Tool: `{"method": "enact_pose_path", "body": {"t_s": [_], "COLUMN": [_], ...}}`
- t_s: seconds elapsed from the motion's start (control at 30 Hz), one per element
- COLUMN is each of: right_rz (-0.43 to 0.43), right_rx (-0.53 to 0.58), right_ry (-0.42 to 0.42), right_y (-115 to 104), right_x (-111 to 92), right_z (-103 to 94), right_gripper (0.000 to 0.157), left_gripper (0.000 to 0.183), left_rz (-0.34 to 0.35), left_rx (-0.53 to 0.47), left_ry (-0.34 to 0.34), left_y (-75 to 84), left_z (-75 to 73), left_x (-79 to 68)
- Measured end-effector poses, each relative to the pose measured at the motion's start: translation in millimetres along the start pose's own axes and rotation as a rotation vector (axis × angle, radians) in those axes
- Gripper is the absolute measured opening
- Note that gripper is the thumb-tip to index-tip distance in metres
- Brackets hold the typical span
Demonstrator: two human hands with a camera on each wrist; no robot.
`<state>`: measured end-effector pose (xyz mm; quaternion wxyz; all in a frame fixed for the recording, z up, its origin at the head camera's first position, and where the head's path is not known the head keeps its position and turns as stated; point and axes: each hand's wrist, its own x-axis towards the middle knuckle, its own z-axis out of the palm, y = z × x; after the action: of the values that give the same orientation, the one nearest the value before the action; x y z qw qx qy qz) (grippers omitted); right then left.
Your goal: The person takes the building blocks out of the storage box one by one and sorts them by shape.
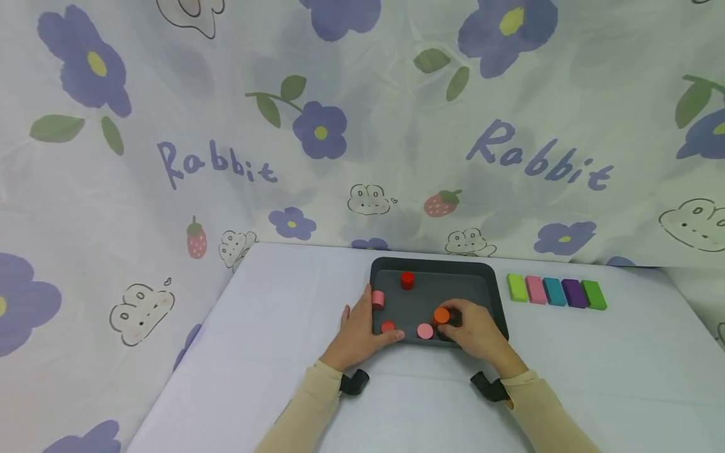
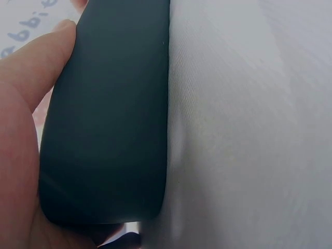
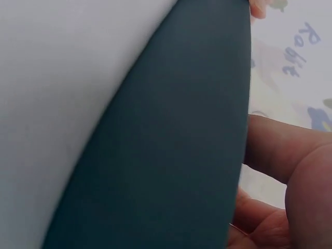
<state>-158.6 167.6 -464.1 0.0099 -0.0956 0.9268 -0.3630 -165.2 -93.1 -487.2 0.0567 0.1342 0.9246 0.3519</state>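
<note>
Orange cylinder (image 1: 442,316) in right hand (image 1: 478,328), pink cylinder (image 1: 425,331) nearby, blocks (image 1: 554,292) outside tray (image 1: 453,286)

Cloth (image 1: 391,154) is carrying one word twice, in purple lettering: "Rabbit" (image 1: 215,165) at left, "Rabbit" (image 1: 538,158) at right. Left wrist view: upside-down letters (image 2: 26,31) are showing on the cloth, cutting off at the edge. Right wrist view: a tilted "Rabbit" (image 3: 300,51) is running down the cloth, middle letters blurring.
</note>
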Motion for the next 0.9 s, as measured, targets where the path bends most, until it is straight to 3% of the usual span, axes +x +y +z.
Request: {"method": "enact_pose_path", "body": {"t_s": [0.23, 0.9], "right_rz": [-0.014, 0.018], "right_rx": [-0.016, -0.023], "right_ry": [0.06, 0.109], "right_y": [5, 21], "right_x": [-4, -11], "right_z": [-12.7, -60.4], "right_gripper": [0.039, 0.042], "left_gripper": [0.12, 0.12], "left_rz": [0.009, 0.012], "left_rx": [-0.004, -0.005], "left_ry": [0.009, 0.009], "left_y": [-0.7, -1.5], "left_z": [-0.2, 0.3], "left_x": [-0.3, -0.1]}}
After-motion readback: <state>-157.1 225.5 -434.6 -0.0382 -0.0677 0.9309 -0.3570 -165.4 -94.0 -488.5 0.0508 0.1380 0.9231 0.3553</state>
